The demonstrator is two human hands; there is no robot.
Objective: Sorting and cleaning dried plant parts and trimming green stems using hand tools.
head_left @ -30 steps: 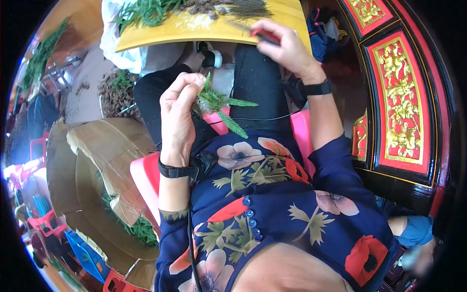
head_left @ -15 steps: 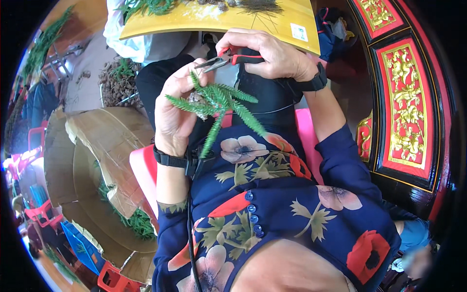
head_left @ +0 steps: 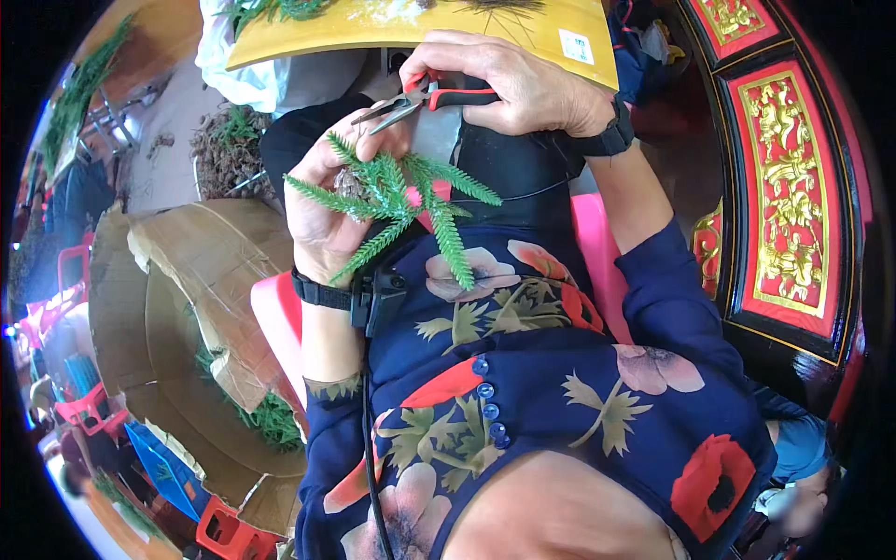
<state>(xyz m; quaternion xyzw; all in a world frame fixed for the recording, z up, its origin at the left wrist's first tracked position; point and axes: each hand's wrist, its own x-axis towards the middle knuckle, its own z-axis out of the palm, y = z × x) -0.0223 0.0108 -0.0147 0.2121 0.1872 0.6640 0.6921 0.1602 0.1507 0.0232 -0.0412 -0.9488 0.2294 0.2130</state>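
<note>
My left hand [head_left: 317,210] is closed on a green artificial pine sprig [head_left: 397,191], whose several needle-covered twigs fan out over my lap. A small brown pine cone [head_left: 349,182] with whitish tips sits among the twigs, partly covered by them. In my right hand [head_left: 523,89] is a pair of long-nose pliers [head_left: 462,97] with red and black handles. Their jaws are slightly apart and lie by my left fingertips, above the sprig. Whether anything thin is between the jaws, I cannot tell.
Ahead stands a yellow table [head_left: 373,37] with greenery, white bits and thin dark wires on it. A large torn cardboard box [head_left: 140,308] holding green sprigs is at my left, with a pile of pine cones [head_left: 219,163] beyond it. A carved red-and-gold panel [head_left: 789,187] rises at right.
The sprig has turned in my left hand and its twigs now spread wider to the left. Both hands and the pliers have shifted slightly left.
</note>
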